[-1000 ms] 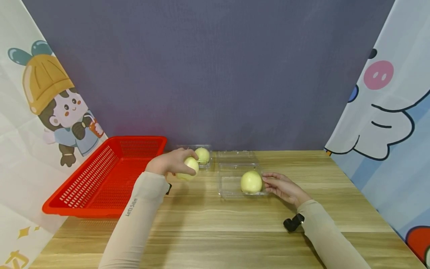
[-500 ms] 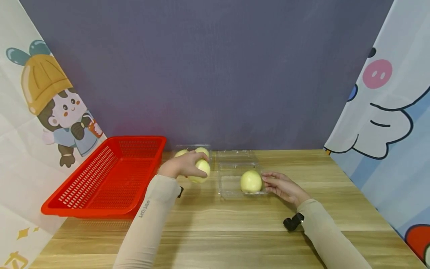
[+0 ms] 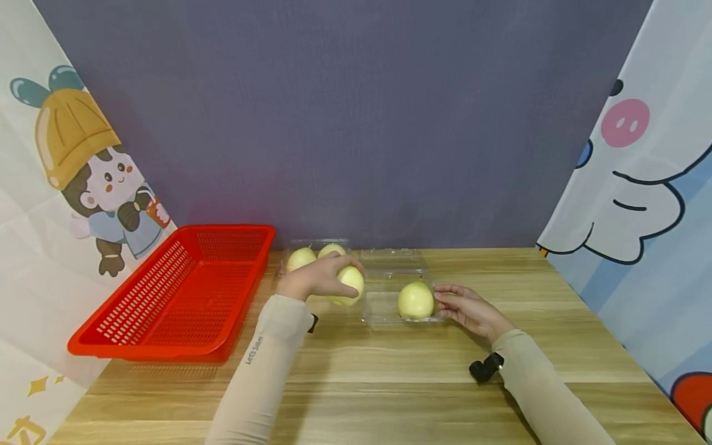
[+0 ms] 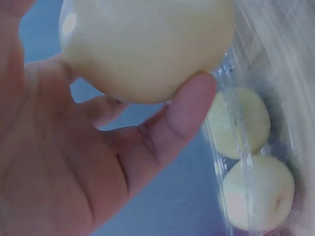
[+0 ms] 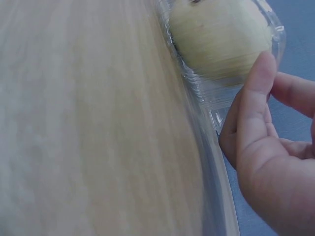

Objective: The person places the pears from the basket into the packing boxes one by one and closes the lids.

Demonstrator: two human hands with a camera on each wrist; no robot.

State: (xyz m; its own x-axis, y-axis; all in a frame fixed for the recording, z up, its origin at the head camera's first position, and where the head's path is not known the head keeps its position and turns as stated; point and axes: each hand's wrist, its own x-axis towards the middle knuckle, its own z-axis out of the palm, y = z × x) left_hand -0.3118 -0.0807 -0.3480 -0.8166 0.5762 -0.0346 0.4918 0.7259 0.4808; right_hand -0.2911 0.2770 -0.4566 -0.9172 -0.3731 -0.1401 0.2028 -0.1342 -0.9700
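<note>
In the head view my left hand grips a round, pale yellow pear above the table, left of an open clear plastic box. The left wrist view shows its thumb curled against the pear's side. Another pear sits in the right half of that box. My right hand holds the box's right edge; in the right wrist view its thumb lies on the rim beside the pear. Behind my left hand, two pears sit in a second clear box, partly hidden.
A red plastic basket with slotted walls stands at the left of the wooden table. A grey-purple panel rises behind the boxes. Printed cloths hang on both sides.
My left hand has moved right with the pear, from near the second box toward the open box, uncovering the left pear behind it. My right hand has stayed in place.
</note>
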